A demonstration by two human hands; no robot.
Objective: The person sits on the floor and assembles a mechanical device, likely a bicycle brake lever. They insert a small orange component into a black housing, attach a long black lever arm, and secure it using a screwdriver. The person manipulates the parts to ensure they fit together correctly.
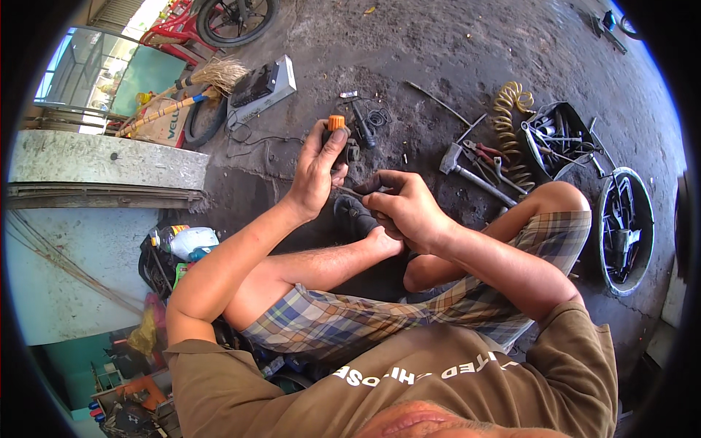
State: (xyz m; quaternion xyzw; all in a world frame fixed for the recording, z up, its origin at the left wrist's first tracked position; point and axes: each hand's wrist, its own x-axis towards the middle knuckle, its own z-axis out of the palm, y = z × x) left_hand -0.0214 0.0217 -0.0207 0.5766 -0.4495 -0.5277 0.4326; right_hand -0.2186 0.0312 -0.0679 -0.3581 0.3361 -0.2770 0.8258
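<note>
My left hand (315,175) is closed round a small dark part (352,151) topped by a ribbed orange cap (336,123), held upright in front of me. Just right of it, my right hand (410,206) pinches a thin metal rod (350,191), perhaps a tool's shaft, whose end reaches toward the left hand. Fingers hide most of the rod, and whether it touches the dark part I cannot tell. Below both hands is my foot in a dark sandal (355,217).
On the dirty ground at right lie a hammer (451,157), red-handled pliers (483,155) and a yellow coiled hose (502,109). Beyond them are a black tool container (531,150) and a round tub (607,266) of tools. A grey box (281,86) and cable lie ahead left, near a broom (219,73).
</note>
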